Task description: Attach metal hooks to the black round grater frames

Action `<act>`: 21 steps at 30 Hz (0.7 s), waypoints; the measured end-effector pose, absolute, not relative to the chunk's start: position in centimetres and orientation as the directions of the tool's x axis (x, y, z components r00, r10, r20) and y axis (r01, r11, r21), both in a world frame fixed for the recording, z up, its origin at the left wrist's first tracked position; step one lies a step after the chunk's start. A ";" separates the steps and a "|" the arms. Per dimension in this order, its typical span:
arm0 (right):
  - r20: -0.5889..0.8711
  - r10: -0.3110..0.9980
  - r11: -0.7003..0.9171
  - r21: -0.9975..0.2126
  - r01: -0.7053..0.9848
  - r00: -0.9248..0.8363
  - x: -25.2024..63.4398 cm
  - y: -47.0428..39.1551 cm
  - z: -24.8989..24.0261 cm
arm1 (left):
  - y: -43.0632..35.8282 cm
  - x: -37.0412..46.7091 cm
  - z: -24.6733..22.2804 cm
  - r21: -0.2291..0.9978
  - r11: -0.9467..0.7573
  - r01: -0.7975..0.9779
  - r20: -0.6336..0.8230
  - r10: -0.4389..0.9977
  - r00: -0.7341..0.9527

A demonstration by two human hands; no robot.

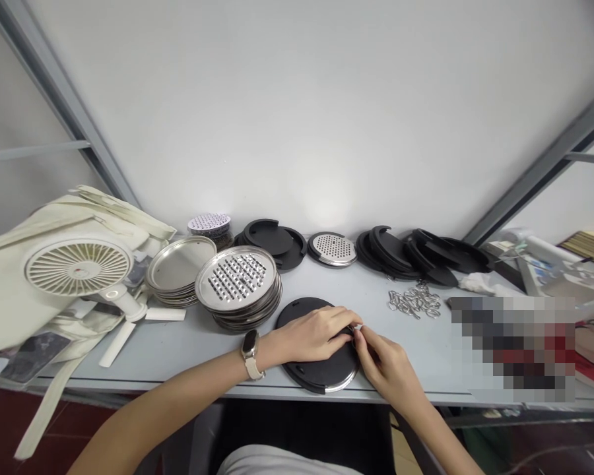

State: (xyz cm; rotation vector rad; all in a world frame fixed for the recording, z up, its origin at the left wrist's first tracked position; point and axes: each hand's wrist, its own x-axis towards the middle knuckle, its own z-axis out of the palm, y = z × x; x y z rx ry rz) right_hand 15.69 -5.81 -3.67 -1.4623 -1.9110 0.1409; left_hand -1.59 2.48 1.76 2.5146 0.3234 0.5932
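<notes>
A black round grater holder (pixel 304 373) lies flat near the table's front edge. A strip of shiny steel rim shows along its lower right side. My left hand (pixel 317 333) rests across the top of it, thumb and fingers closed at its right edge. There my right hand (pixel 386 366) meets it, thumb and forefinger pinched on something small that the fingers mostly hide. Right of the hands is a loose heap of small metal rings and clasps (pixel 416 301). On the left stands a stack of round steel grater plates (pixel 237 280) with raised teeth.
Plain steel discs (pixel 182 264) are stacked behind left, beside a white fan (pixel 79 267) on a cream bag (pixel 4 290). Along the wall sit more black holders (pixel 389 251) and a grater with round holes (pixel 332 249). A blurred patch (pixel 515 349) covers the right end.
</notes>
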 end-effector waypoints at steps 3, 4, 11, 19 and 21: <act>0.473 0.875 0.357 -0.487 0.797 -0.103 15.7 -5.8 -3.7 | 2.5 -1.5 1.6 0.545 -0.832 0.104 0.347 0.336 0.875; 0.476 0.873 0.361 -0.487 0.795 -0.104 15.7 -5.8 -3.7 | 2.5 -1.5 1.6 0.544 -0.833 0.103 0.349 0.336 0.875; 0.495 0.862 0.373 -0.470 0.800 -0.111 15.6 -5.9 -3.4 | 2.5 -1.6 1.7 0.539 -0.837 0.093 0.357 0.326 0.875; 0.476 0.873 0.353 -0.471 0.808 -0.104 15.6 -5.8 -3.4 | 2.5 -1.6 1.7 0.528 -0.845 0.090 0.360 0.318 0.877; 0.464 0.880 0.346 -0.471 0.811 -0.105 15.5 -5.8 -3.4 | 2.5 -1.6 1.7 0.530 -0.843 0.090 0.358 0.318 0.878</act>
